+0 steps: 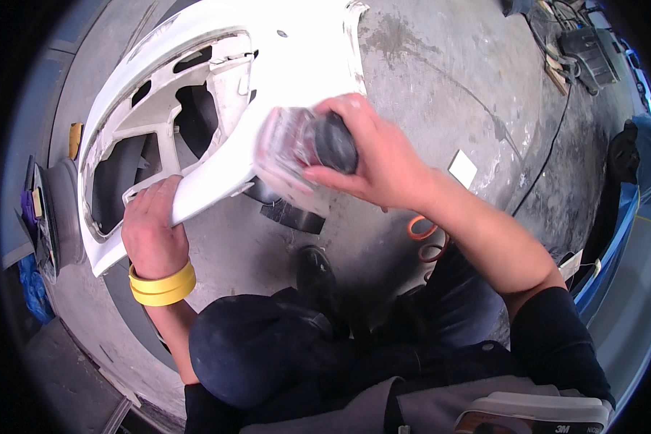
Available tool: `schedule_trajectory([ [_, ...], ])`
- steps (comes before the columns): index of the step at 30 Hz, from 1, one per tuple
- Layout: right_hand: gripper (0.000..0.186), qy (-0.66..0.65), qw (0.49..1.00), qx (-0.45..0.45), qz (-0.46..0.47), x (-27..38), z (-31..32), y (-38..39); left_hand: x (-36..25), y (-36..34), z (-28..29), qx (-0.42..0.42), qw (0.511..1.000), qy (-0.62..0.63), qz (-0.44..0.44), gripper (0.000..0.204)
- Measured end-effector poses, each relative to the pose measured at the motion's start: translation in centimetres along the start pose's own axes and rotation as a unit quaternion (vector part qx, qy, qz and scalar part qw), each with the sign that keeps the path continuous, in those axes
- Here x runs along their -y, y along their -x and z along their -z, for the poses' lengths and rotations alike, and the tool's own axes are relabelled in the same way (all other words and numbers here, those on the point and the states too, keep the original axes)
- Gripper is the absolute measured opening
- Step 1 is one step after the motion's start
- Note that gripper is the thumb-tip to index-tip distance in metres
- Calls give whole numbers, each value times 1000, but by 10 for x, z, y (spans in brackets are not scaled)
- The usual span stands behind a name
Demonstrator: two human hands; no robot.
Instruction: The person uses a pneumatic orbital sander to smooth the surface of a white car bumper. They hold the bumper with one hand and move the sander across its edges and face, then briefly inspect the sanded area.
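Observation:
A white car bumper with large openings spans the upper left. My left hand grips the bumper's narrow lower strip, fingers curled over it; a roll of yellow tape circles that wrist. In my right hand is a motion-blurred tool with a black rounded top and a pale, pinkish body, possibly a sander. My thumb and fingers clasp its top. The tool is over the strip at its right part; whether they touch is unclear.
An orange coiled hose and a white square are below right. A dark cable runs toward a grey bin. Blue sheeting edges the right side, a wheel-like object the left. My shoe shows below the bumper.

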State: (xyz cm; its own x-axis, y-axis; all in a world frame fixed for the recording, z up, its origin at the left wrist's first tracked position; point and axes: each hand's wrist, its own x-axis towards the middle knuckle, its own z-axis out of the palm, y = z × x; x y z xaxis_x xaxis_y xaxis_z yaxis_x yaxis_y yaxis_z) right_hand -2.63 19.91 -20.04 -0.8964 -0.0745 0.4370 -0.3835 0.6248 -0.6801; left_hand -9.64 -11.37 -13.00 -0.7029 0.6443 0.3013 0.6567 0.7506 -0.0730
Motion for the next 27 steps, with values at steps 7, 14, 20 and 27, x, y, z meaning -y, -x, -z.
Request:
schedule_trajectory([
  [7,67,5,998,49,-49,0,4,-3,3,-1,-1,-1,1000,18,-9,50],
  [14,68,1,1000,-9,-2,-1,2,-5,1,-1,0,3,1000,17,-8,45],
  [20,69,8,998,44,-54,-2,2,2,0,0,0,4,1000,14,-14,44],
  [27,67,-8,1000,8,-28,-10,-4,21,-3,-4,1,-5,1000,7,-10,45],
])
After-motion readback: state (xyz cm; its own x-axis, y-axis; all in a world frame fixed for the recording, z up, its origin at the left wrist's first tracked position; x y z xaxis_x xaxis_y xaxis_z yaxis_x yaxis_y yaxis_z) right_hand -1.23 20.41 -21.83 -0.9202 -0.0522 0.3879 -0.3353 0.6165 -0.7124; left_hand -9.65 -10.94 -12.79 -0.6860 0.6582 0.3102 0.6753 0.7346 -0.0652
